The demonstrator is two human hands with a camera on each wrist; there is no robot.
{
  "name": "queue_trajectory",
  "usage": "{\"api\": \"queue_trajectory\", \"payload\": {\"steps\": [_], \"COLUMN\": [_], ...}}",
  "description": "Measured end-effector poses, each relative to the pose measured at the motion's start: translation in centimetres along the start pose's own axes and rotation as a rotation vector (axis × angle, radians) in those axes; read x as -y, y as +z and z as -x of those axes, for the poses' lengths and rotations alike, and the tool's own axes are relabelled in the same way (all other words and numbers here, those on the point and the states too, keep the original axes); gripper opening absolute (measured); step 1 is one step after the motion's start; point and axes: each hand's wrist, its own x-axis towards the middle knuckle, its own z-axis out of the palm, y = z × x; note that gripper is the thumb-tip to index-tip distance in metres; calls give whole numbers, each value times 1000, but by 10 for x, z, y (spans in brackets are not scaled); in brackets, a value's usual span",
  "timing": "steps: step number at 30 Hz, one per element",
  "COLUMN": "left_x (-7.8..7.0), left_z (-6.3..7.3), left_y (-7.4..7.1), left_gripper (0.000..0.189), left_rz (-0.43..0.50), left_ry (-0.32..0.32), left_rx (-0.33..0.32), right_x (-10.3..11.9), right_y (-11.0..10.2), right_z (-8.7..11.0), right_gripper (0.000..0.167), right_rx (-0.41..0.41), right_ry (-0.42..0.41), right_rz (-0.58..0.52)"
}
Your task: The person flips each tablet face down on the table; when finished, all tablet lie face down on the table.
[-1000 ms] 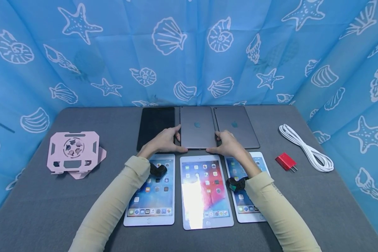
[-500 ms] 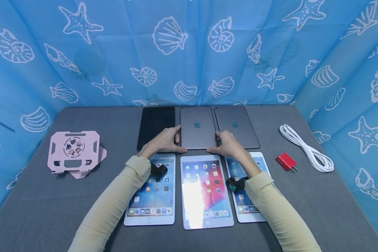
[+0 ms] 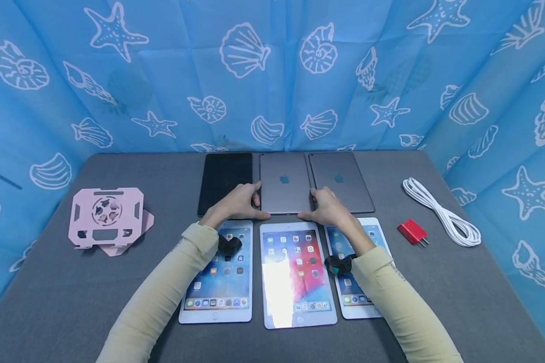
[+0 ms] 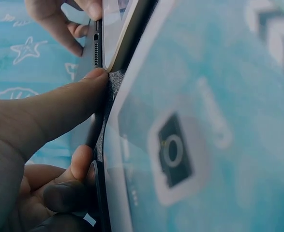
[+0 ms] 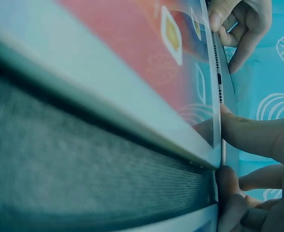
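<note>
Face down in the back row lies a grey tablet (image 3: 285, 196) with an apple logo. My left hand (image 3: 238, 202) holds its near left corner, thumb along the near edge and index finger at the side. At the near right corner, my right hand (image 3: 330, 207) grips it the same way. The left wrist view shows the left thumb (image 4: 69, 104) against the tablet's edge, near the port and speaker holes. In the right wrist view the right thumb (image 5: 253, 133) presses that same edge. Either side lie a black-screened tablet (image 3: 225, 176) and another grey tablet (image 3: 342, 184).
In front lie three white tablets with lit screens: left (image 3: 229, 282), middle (image 3: 315, 297) and right (image 3: 351, 285), the outer ones partly under my forearms. A pink plastic stand (image 3: 84, 212) sits left. A red charger plug (image 3: 412, 232) and coiled white cable (image 3: 440, 212) lie right.
</note>
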Motion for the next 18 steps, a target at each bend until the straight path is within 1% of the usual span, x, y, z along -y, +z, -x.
{"api": "queue_trajectory", "payload": {"steps": [6, 11, 15, 18], "left_x": [0, 1, 3, 5], "left_z": [1, 2, 3, 7], "left_y": [1, 0, 0, -2], "left_gripper": [103, 100, 96, 90], "left_rz": [-1, 20, 64, 95], "left_ry": [6, 27, 63, 94], "left_rx": [-8, -8, -11, -18], "right_x": [3, 8, 16, 23], "right_y": [0, -1, -3, -5], "right_z": [1, 2, 6, 8], "right_gripper": [88, 84, 81, 80], "right_rx": [0, -12, -23, -13], "right_ry": [-11, 1, -23, -67], "right_rz": [8, -22, -41, -42]}}
